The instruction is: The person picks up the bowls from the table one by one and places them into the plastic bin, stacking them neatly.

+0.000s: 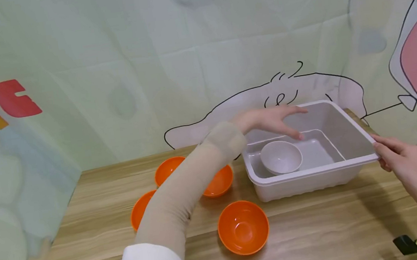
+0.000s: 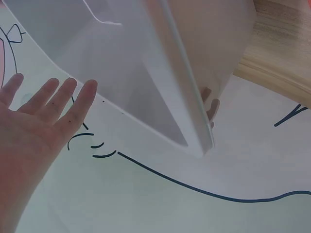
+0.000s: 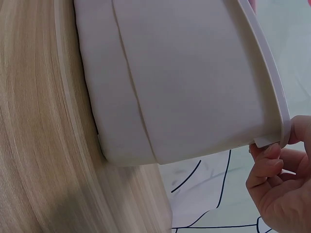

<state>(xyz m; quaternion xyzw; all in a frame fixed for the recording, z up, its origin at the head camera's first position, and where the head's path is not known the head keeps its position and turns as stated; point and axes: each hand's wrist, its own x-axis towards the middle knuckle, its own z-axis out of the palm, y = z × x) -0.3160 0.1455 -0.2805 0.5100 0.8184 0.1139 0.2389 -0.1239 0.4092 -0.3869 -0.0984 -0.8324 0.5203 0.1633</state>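
A light grey bin (image 1: pixel 302 181) stands at the right of the table, with a pale bowl (image 1: pixel 281 157) inside at its left end. The left hand (image 1: pixel 270 122) hovers above the bin's left part, fingers spread and holding nothing; in the left wrist view that hand (image 2: pixel 43 116) is beside the rim. At the bin's right front corner the right hand (image 1: pixel 404 161) pinches the rim, thumb on top and fingers curled beneath, as the right wrist view also shows of the hand (image 3: pixel 284 179). An orange bowl (image 1: pixel 243 228) sits in front of the bin.
More orange bowls stand left of the bin: one (image 1: pixel 219 182) partly behind the left forearm, one (image 1: pixel 168 168) farther back, one (image 1: pixel 140 209) at the left. The wooden table (image 1: pixel 97 215) meets a printed cloth backdrop (image 1: pixel 128 92) behind.
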